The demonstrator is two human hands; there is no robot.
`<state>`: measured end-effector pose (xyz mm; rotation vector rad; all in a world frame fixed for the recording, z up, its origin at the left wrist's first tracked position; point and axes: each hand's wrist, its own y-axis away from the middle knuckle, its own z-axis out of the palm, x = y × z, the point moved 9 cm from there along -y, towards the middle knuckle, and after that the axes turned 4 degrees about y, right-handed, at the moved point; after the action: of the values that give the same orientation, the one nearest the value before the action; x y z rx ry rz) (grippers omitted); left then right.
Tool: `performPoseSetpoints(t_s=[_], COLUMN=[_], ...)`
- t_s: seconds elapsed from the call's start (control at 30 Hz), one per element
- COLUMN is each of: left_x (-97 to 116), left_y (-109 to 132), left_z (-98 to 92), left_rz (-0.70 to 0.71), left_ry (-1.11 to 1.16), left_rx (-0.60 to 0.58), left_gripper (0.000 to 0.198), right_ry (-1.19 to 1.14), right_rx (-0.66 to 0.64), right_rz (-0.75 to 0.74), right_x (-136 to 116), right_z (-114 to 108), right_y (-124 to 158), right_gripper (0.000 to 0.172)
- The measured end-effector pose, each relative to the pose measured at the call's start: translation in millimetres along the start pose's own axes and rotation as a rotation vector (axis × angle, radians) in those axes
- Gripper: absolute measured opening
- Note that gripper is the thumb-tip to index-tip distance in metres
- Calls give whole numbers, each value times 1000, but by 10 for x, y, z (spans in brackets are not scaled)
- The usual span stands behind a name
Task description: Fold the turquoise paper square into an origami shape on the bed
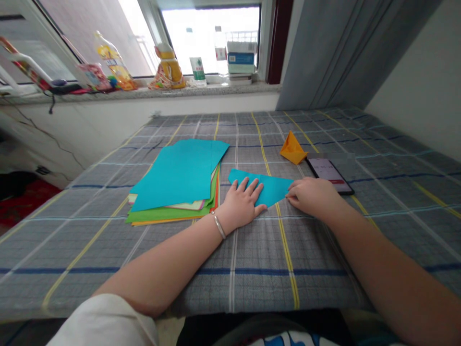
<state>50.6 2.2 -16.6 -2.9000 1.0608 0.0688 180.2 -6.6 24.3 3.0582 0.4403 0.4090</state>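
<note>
A folded piece of blue paper lies flat on the plaid cloth in front of me. My left hand rests on its left part, palm down with the fingers spread. At the paper's right tip, my right hand has its fingers pinched together on the edge. Just beyond my right hand stands a small orange folded paper shape. To the left of my left hand lies a stack of coloured paper sheets, blue on top, with green, orange and pale edges showing beneath.
A phone with a lit screen lies right behind my right hand. The grey plaid cloth covers the surface. On the windowsill stand a juice bottle, a yellow bottle, a white-green tube and stacked boxes.
</note>
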Motion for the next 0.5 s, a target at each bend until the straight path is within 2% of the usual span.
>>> performPoseSetpoints(t_s=[0.3, 0.5], left_x=[-7, -35], left_y=[13, 8], left_z=[-17, 8], left_rz=[4, 5], left_ry=[47, 104], left_rx=[0, -3], left_gripper=[71, 71], right_ry=[-1, -6], right_rx=[-127, -112], right_rz=[134, 161], right_x=[95, 138], right_z=[47, 59], right_y=[-23, -31], right_gripper=[27, 25])
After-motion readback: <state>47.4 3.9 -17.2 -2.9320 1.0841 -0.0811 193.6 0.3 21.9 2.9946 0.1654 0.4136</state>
